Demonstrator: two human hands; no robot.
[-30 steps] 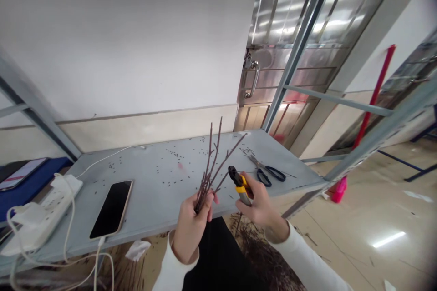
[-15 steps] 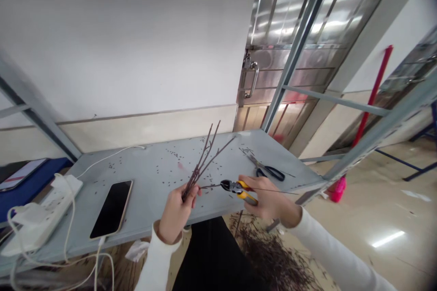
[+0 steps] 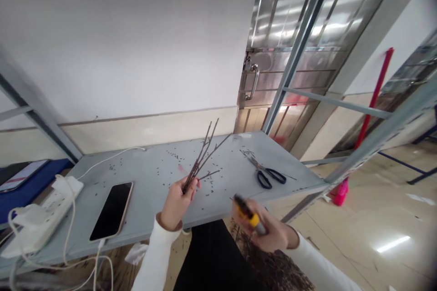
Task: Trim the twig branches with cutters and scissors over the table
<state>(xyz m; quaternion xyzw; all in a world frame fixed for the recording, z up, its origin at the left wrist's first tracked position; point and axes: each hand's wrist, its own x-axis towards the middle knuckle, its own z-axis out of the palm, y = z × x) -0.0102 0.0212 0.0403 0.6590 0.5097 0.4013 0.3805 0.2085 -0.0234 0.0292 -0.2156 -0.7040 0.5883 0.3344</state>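
Note:
My left hand (image 3: pixel 175 202) is closed around the bottom of a bunch of thin dark twigs (image 3: pixel 203 157), held upright and fanning out over the grey metal shelf (image 3: pixel 153 191). My right hand (image 3: pixel 269 232) sits lower, just past the shelf's front edge, and grips yellow-handled cutting pliers (image 3: pixel 247 213) with the jaws pointing up and left. The pliers are apart from the twigs. A heap of cut twig pieces (image 3: pixel 269 266) lies on the floor below my right hand.
Black-handled scissors (image 3: pixel 268 173) lie on the shelf's right side. A phone (image 3: pixel 112 210) on a white cable lies at the left, beside a white power strip (image 3: pixel 37 216). Small dark bits are scattered over the shelf. Metal frame posts (image 3: pixel 293 54) rise at right.
My right hand with the pliers has dropped down and back from the twigs. The piece clamped in the pliers half a second ago is gone. The left hand holds the bunch almost still.

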